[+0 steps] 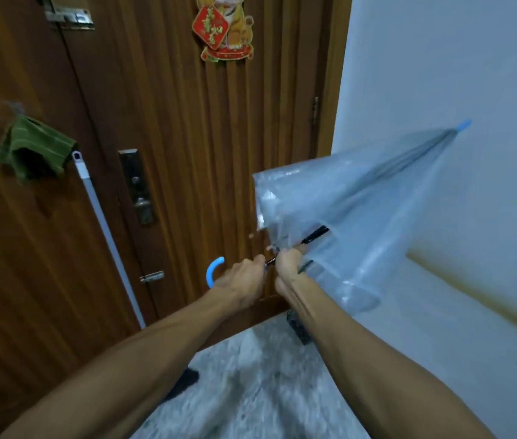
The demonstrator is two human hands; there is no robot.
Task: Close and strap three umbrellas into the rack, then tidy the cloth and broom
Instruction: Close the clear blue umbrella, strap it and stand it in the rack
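Umbrella (345, 204), of clear bluish plastic with a blue tip cap at upper right, is held in mid-air in front of the wooden door (171, 137) and the pale wall (440, 58), its canopy partly folded and slanted from the hands up to the right. The curved blue handle (211, 272) is seen just left of the left hand (241, 282), whose grip is curled around the handle end of the shaft. The right hand (288, 270) is clenched on the dark shaft just beside the left, at the lower edge of the canopy, with plastic folds draped over its wrist; whether the runner is under its fingers cannot be told because of blur.

A green cloth (32, 150) is hung on the door at left, touching the white top of a long pale broom handle (108, 236) that is leaned against the door. A red and gold tiger decoration (224, 26) is stuck near the door's top edge; characters are printed on its red diamond, but they cannot be read. A metal lock plate (138, 186) is fixed at mid-door. Speckled grey floor (250, 391) is seen below the arms.
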